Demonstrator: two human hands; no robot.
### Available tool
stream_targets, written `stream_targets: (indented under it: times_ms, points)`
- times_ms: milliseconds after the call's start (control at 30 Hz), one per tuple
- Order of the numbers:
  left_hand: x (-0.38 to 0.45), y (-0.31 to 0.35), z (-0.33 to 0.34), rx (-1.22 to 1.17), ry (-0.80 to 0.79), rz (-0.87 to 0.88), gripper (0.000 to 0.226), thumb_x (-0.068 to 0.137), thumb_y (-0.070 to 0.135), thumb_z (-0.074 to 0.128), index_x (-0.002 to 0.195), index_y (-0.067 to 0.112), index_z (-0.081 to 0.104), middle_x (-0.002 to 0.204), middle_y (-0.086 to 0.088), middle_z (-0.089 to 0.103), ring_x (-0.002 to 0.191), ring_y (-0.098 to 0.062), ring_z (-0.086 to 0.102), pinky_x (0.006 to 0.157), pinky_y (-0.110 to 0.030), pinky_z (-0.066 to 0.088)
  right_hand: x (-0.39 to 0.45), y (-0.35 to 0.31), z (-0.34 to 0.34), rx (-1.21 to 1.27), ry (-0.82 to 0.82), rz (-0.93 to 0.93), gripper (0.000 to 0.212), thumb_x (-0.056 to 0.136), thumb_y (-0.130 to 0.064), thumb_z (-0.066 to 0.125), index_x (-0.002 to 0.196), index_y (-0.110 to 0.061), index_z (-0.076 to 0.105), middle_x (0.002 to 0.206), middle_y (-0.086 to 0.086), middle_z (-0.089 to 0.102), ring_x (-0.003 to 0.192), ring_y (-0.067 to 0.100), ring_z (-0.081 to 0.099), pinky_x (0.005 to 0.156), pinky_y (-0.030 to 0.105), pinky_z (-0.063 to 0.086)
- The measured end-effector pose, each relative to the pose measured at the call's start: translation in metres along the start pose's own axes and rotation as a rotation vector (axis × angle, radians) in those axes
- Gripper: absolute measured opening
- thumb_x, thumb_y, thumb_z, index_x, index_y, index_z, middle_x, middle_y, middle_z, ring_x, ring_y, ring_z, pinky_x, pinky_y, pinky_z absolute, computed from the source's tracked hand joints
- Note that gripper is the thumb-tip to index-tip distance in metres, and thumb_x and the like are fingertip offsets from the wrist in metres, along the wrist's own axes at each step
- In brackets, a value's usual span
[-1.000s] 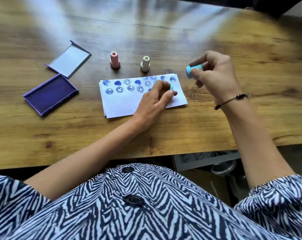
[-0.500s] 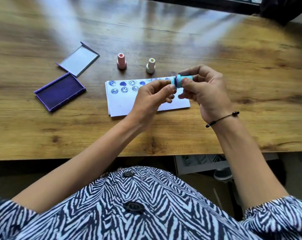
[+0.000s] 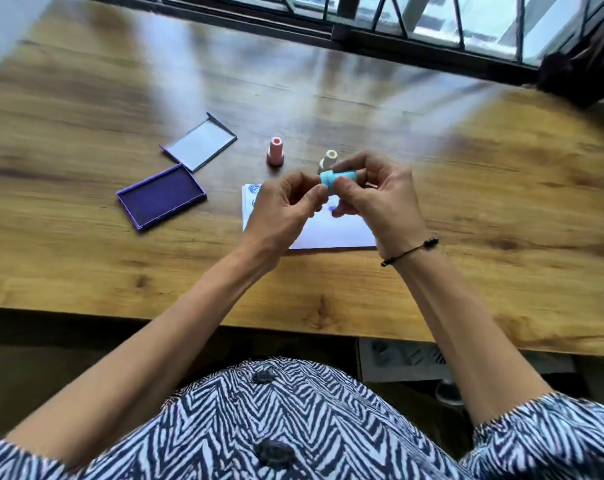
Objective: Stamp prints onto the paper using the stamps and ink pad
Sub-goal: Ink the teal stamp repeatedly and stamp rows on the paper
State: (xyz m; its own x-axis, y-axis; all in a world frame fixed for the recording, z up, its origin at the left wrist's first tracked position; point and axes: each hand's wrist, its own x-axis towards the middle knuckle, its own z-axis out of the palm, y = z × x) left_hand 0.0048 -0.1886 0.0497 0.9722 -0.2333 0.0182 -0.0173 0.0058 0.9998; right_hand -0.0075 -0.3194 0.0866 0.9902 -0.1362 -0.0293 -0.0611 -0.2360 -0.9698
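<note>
Now raised clear of the paper [image 3: 331,233], blue stamp [image 3: 336,177] pinched between left hand [image 3: 286,211] and right hand [image 3: 376,199].

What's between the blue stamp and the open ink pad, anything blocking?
Nothing visible. The blue stamp is held above the paper by the right hand with the left hand at its end. The table between it and the ink pad is bare.

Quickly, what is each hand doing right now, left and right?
Left hand: fingers pinch the wide end of the blue stamp.
Right hand: holds the same blue stamp, fingers curled round its body.
</note>
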Motion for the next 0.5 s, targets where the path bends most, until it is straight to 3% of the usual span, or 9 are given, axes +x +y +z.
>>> stream_targets:
  times_ms: [100, 233, 300, 367, 500]
  points:
    - [0.008, -0.007, -0.012, 0.069, 0.027, -0.016, 0.008, 0.086, 0.012, 0.059, 0.089, 0.018, 0.064, 0.068, 0.006, 0.060, 0.062, -0.003, 0.053, 0.062, -0.020, 0.045, 0.014, 0.001, 0.009, -0.063, -0.066, 0.034, 0.021, 0.079, 0.003, 0.061, 0.073, -0.017, 0.061, 0.062, 0.005, 0.058, 0.041, 0.007, 0.054, 0.046, 0.020, 0.051]
    - [0.022, -0.015, -0.030, 0.024, 0.200, -0.087, 0.007, 0.087, 0.018, 0.059, 0.086, 0.022, 0.065, 0.071, 0.002, 0.059, 0.055, 0.000, 0.051, 0.058, -0.015, 0.044, 0.061, -0.007, 0.020, -0.422, -0.024, -0.110, 0.011, 0.072, -0.009, 0.067, 0.083, -0.012, 0.067, 0.060, -0.005, 0.055, 0.060, 0.014, 0.053, 0.063, 0.026, 0.046]
    - [0.022, -0.016, -0.038, -0.011, 0.261, -0.089, 0.012, 0.087, 0.018, 0.058, 0.079, 0.024, 0.065, 0.069, 0.004, 0.060, 0.050, 0.003, 0.052, 0.053, -0.011, 0.044, 0.088, -0.009, 0.027, -0.709, -0.011, -0.223, 0.018, 0.073, -0.016, 0.066, 0.091, -0.014, 0.067, 0.080, 0.003, 0.068, 0.079, 0.018, 0.059, 0.070, 0.026, 0.043]
    - [0.019, -0.017, -0.041, -0.047, 0.281, -0.084, 0.019, 0.087, 0.016, 0.058, 0.073, 0.027, 0.065, 0.066, 0.007, 0.061, 0.050, 0.005, 0.053, 0.052, -0.010, 0.044, 0.108, -0.007, 0.035, -0.938, -0.044, -0.281, 0.021, 0.076, -0.017, 0.061, 0.096, -0.018, 0.066, 0.104, 0.010, 0.069, 0.101, 0.029, 0.058, 0.081, 0.032, 0.045]
    - [0.012, -0.019, -0.039, -0.052, 0.259, -0.080, 0.022, 0.089, 0.010, 0.053, 0.078, 0.026, 0.063, 0.069, 0.003, 0.062, 0.053, 0.005, 0.055, 0.055, -0.011, 0.046, 0.126, 0.005, 0.050, -1.240, -0.117, -0.315, 0.023, 0.078, -0.016, 0.058, 0.099, -0.021, 0.065, 0.110, 0.011, 0.066, 0.111, 0.031, 0.052, 0.092, 0.038, 0.041]
